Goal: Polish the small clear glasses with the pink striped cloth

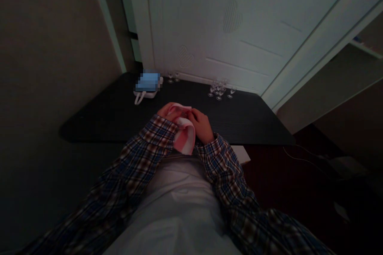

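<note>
Pink-and-white striped cloth (pixel 186 138) is bunched between both hands, over the near edge of the black table (pixel 101 121), roughly mid-width. Its lower part hangs past the edge toward the person's body.

Left hand (pixel 167 112): fingers curled into the cloth from the top-left, gripping it. Right hand (pixel 203 126): closed on the cloth's right side, fingertips pressed into the fabric near the top. The hands are close together, with only the cloth between them. Can't tell whether anything is wrapped inside; the light is too dim. Both plaid sleeves (pixel 140 155) come up from the bottom of the view.

Farther out on the table, all well apart from the hands:
- blue item (pixel 148 81), blurred, at the far left, sitting on a white object (pixel 143 95) with a loop or cord at its side
- two small glasses (pixel 173 76) just right of it, by the far edge
- cluster of glasses (pixel 220 89) farther right, also along the far edge, upright

White cabinet doors (pixel 245 36) with heart-shaped cutouts stand behind the table. A thin cable (pixel 299 158) lies on the dark floor to the right.
</note>
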A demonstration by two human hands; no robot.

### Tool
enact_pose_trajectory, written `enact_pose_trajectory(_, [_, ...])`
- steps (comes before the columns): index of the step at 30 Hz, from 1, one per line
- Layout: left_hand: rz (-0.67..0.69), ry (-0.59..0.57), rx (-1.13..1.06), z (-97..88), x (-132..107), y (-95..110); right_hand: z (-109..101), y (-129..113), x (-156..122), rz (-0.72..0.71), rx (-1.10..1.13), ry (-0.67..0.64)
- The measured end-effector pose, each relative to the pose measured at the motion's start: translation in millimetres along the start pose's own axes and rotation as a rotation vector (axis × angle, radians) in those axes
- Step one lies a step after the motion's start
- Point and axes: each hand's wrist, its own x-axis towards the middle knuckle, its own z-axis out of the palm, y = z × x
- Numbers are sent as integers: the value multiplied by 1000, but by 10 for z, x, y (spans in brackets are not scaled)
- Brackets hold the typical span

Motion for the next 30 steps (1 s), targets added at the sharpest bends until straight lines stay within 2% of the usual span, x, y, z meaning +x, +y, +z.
enact_pose_trajectory(10, [-8, -7, 30, -45, 44, -64, 5, 8, 8, 0, -31, -6])
enact_pose_trajectory(17, [26, -12, -13, 11, -9, 9, 11, 20, 9, -4, -26, -3])
enact_pose_trajectory(22, [44, -24, -30, -1, 2, -9, 5, 14, 8, 9, -29, -10])
enact_pose_trajectory(30, [10, 0, 17, -14, 16, -33, 6, 13, 5, 15, -18, -15])
